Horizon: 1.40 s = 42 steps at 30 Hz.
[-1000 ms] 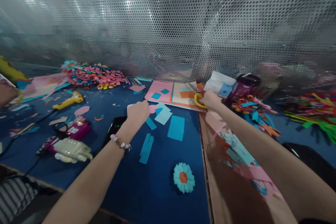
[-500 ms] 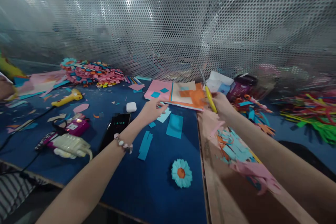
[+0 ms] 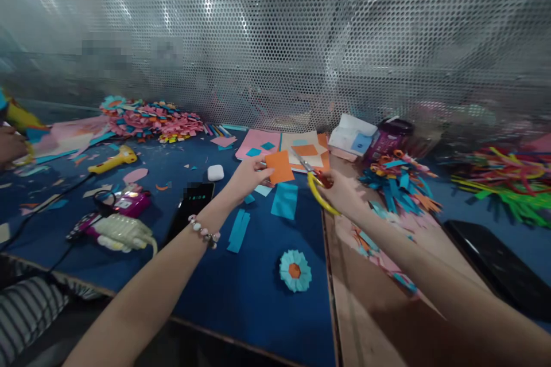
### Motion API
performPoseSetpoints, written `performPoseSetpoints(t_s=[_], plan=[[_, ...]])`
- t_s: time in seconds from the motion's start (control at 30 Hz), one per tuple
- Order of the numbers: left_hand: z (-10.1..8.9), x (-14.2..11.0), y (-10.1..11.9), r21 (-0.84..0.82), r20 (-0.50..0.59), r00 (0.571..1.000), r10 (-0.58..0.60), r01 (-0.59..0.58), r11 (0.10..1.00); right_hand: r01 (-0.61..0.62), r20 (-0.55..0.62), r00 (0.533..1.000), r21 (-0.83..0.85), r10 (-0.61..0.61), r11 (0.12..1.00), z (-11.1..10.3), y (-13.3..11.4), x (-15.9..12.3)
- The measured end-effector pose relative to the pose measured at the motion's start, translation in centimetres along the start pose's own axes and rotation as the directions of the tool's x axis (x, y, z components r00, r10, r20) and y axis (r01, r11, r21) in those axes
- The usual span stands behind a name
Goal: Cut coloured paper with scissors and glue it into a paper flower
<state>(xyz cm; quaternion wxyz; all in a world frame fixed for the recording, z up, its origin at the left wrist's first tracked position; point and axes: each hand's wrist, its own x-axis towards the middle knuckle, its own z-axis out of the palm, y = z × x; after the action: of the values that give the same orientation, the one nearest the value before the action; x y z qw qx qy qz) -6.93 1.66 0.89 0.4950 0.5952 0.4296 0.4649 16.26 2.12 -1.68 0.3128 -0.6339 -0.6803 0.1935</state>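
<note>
Between thumb and fingers, my left hand (image 3: 249, 178) pinches an orange piece of paper (image 3: 280, 167) by its left edge, raised over the table. My right hand (image 3: 340, 190) grips yellow-handled scissors (image 3: 317, 190); their blades point up and left, close to the paper's right side, and look slightly apart. Behind both hands lie pink sheets (image 3: 253, 140) and cream sheets (image 3: 307, 140) with small blue and orange pieces on them. A blue paper rectangle (image 3: 284, 200) and blue strips (image 3: 238, 231) lie nearer me. Closest is a light-blue paper flower (image 3: 295, 270) with an orange centre.
A perforated metal panel (image 3: 275, 40) stands behind the table. To the left are a paper-scrap heap (image 3: 150, 120), a yellow glue gun (image 3: 114, 160), a white earbud case (image 3: 215, 172) and a phone (image 3: 189, 209). Another person's hand (image 3: 11, 146) is at far left. Colourful strips (image 3: 508, 183) lie right.
My left hand now holds the orange paper, which was over by my right hand. The scissors have swung from upright to leaning left, and my right hand has come lower and nearer.
</note>
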Motion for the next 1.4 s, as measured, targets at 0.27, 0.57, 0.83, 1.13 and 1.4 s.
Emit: performPoseSetpoints(t_s=[0.27, 0.57, 0.83, 1.13, 1.4], plan=[[0.3, -0.1, -0.6, -0.122, 0.108, 0.982, -0.152, 0.165, 0.979, 0.283, -0.087, 0.938, -0.360, -0.335, 0.889, -0.3, 1.9, -0.2], [2.3, -1.2, -0.7, -0.026, 0.313, 0.917, -0.245, 0.267, 0.963, 0.471, -0.050, 0.872, 0.357, -0.487, 0.807, 0.0, -0.6, -3.5], [3.3, -1.5, -0.4, 0.142, 0.229, 0.972, -0.041, 0.009, 0.990, 0.196, -0.083, 0.980, 0.558, -0.181, 0.806, 1.2, -0.4, -4.2], [3.9, -2.2, -1.0, 0.287, 0.195, 0.966, 0.168, -0.220, 0.932, 0.226, -0.189, 0.973, 0.629, -0.135, 0.744, 1.7, -0.8, -4.6], [4.0, -2.1, -1.2, 0.293, 0.178, 0.969, 0.173, -0.220, 0.930, 0.184, -0.137, 0.983, 0.645, -0.124, 0.742, 1.8, -0.6, -4.6]])
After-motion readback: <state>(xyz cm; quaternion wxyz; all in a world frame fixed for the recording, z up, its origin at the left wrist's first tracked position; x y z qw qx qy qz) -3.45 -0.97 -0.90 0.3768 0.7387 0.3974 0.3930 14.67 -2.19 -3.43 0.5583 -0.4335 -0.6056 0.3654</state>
